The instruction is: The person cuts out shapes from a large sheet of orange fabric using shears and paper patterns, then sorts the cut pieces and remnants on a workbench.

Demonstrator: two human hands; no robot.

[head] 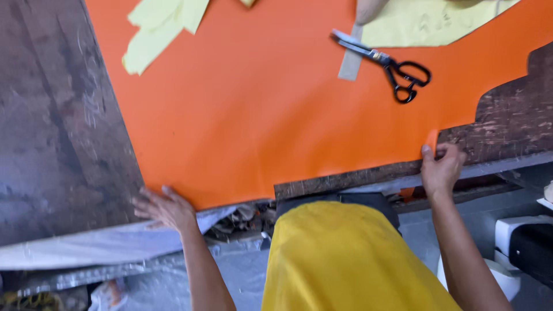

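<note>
Both hands are working the near edge of the orange fabric (pixel 259 115) spread over the worn wooden table (pixel 52 132): the left hand (pixel 164 208) is lying flat, fingers spread, pressing its corner down, while the right hand (pixel 440 168) is pinching the cut edge, seemingly keeping it taut. Black scissors (pixel 391 66) are lying apart, by the pale yellow pattern pieces (pixel 155 29).

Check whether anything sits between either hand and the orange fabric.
Nothing visible does. The left hand lies flat on the orange fabric at its near edge, and the right hand pinches its near corner. The scissors lie farther off.
</note>
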